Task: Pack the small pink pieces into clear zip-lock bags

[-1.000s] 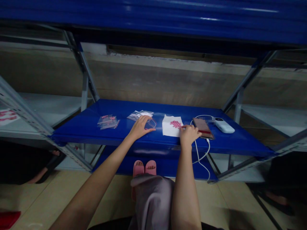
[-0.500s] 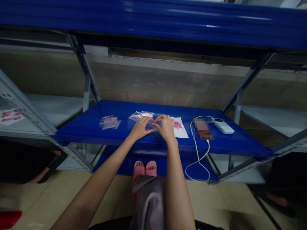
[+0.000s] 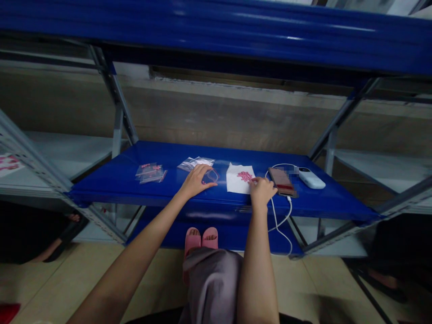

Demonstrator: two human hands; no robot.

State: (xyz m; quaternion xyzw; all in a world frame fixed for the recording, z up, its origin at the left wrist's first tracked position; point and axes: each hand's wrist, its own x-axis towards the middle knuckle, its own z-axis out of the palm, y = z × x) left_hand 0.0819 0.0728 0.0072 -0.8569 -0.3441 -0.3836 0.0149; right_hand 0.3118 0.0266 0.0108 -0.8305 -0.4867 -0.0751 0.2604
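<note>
My left hand curves its thumb and fingers around a small clear plastic bag, its mouth spread in a loop. A bit of pink shows at the bag's lower left. At the near right edge of a pile of small pink pieces, my right hand has its fingertips pinched together; what is between them is too small to make out. The pile lies on a white sheet of paper. Behind my left hand lie flat clear bags. Further left, several bags with pink pieces lie stacked.
All this lies on a blue metal shelf, under a blue upper shelf. Right of the paper are a phone, a white power bank and a white cable hanging over the front edge. People in dark clothes are at both sides.
My right hand has left the bag beside my left hand and moved right to the pink pile, uncovering more of the paper. My left hand keeps holding the bag.
</note>
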